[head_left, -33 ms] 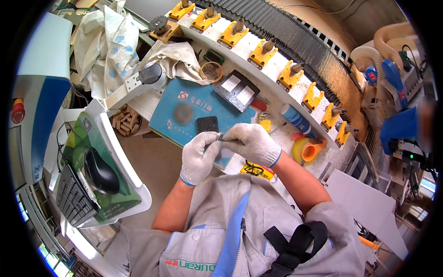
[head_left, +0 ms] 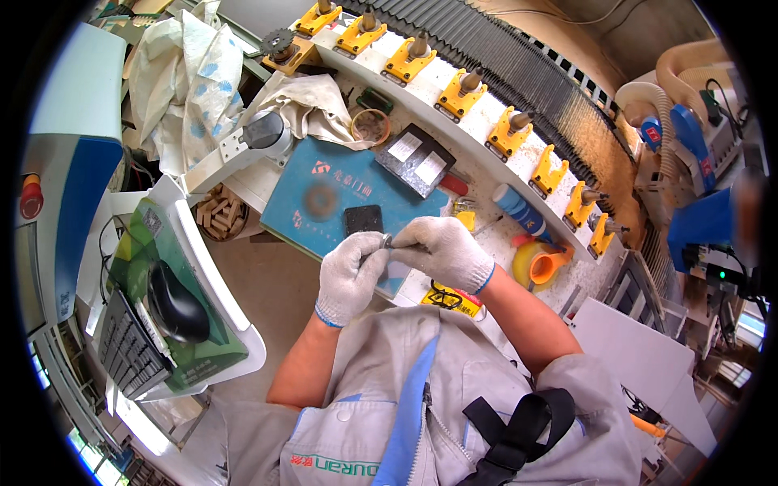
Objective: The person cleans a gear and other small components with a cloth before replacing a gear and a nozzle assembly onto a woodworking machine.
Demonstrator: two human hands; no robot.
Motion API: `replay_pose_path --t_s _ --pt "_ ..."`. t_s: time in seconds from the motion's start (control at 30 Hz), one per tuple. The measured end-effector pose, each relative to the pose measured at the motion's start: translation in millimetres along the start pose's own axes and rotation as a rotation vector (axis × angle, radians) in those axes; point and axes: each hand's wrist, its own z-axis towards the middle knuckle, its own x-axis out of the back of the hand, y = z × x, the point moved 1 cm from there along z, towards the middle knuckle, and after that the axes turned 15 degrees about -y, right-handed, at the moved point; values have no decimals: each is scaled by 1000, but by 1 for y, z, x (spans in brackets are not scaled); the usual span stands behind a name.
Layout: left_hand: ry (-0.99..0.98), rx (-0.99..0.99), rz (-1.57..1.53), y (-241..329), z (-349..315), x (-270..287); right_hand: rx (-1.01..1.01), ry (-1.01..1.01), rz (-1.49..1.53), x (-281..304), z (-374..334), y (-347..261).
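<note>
Both of my hands wear white knit work gloves with blue cuffs and meet fingertip to fingertip in front of my chest. Between them is a small dark grey metal piece (head_left: pixel 387 240), mostly covered by the fingers, so its kind cannot be made out. My left hand (head_left: pixel 350 275) pinches it from one side with thumb and forefinger. From the other side my right hand (head_left: pixel 446 251) closes on it too. Just beyond the fingers, a small black flat object (head_left: pixel 363 219) lies on a blue box (head_left: pixel 284 190), near a larger black box with white labels (head_left: pixel 415 159).
Yellow tool forks (head_left: pixel 462 95), several with cone-shaped holders, line a white rail beyond the bench. A blue-and-white bottle (head_left: pixel 521 209) and an orange tape dispenser (head_left: pixel 547 266) lie at right. At left, a tray (head_left: pixel 251 348) carries a mouse (head_left: pixel 176 304) and keyboard (head_left: pixel 134 344).
</note>
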Motion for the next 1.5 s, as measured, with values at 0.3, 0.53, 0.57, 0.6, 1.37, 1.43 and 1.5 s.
replay_pose_path --t_s 0.3,0.53,0.57,0.6,1.37,1.43,1.5 --pt "-76 -46 8 3 6 0 -56 -57 272 12 7 8" --pt "-146 52 -407 -6 9 15 -167 -221 876 23 30 9" --pt "-101 54 -492 -8 11 16 -128 -224 912 19 35 10" --pt "-54 53 -578 -12 13 18 -89 -228 947 16 41 12" --pt "780 6 -103 -84 65 101 339 317 -824 107 345 -27" --pt "826 72 113 -112 49 90 345 362 -948 125 379 -6" --pt "869 66 241 -125 40 86 361 342 -964 126 398 -3"
